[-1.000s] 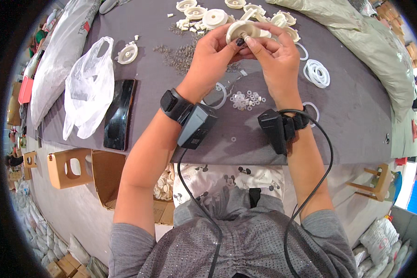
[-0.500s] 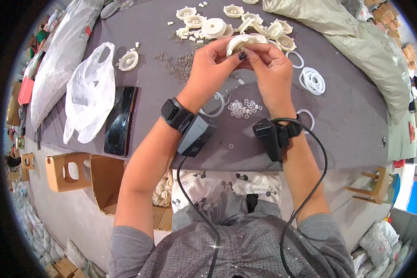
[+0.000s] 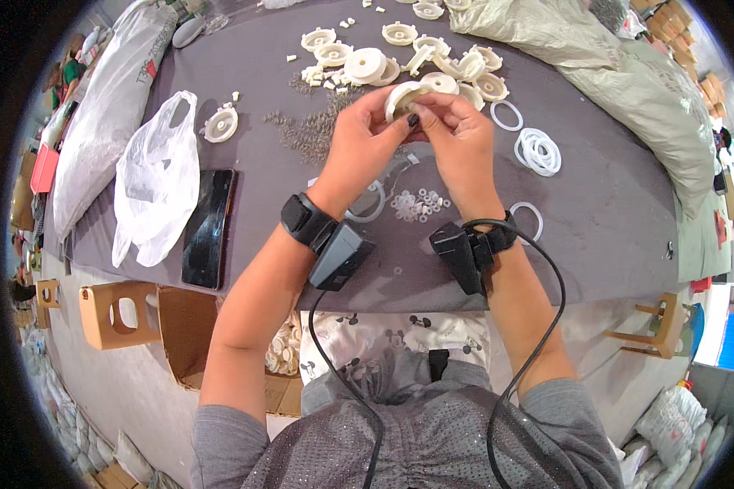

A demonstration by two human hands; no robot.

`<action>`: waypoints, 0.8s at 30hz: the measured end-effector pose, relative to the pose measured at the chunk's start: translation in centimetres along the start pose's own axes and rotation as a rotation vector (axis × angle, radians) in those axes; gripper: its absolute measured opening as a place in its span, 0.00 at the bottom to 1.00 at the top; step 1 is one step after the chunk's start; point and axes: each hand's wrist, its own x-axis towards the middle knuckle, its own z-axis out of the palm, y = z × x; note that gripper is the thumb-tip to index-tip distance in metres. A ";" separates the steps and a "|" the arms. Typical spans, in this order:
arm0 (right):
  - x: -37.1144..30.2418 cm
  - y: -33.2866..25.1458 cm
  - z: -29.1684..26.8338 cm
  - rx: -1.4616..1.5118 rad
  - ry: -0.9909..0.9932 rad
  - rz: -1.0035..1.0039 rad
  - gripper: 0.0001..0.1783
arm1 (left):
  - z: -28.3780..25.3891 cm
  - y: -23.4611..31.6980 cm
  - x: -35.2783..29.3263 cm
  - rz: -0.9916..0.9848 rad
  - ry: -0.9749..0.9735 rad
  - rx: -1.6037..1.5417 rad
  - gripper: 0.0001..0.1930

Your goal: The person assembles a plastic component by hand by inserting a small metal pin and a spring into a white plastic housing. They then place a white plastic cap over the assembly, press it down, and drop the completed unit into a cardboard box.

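Mostly matt plastic on cloth, with some bare metal.
We've got smooth, low-sheen cream plastic on the held part (image 3: pixel 396 98) and the loose wheels (image 3: pixel 365 64); smooth white rings (image 3: pixel 538 152), plastic or rubber, can't tell; thin metal wire springs (image 3: pixel 306 137), dull grey; matt grey tablecloth (image 3: pixel 612 220); glossy black phone screen (image 3: pixel 206 224); thin, crinkled plastic bag (image 3: pixel 156 179); creased sack (image 3: pixel 587 61), faint sheen; matt brown cardboard box (image 3: pixel 176 330).
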 end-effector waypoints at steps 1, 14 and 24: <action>0.1 -0.1 0.1 0.000 0.000 -0.006 0.07 | -0.5 -0.3 0.1 -0.010 0.001 0.079 0.18; 0.2 -0.3 -0.6 0.383 -0.110 0.290 0.11 | -1.3 0.1 0.5 0.008 -0.071 0.084 0.22; 0.3 0.1 -0.1 0.165 -0.022 0.137 0.07 | -1.2 -0.6 0.4 0.025 -0.060 0.053 0.20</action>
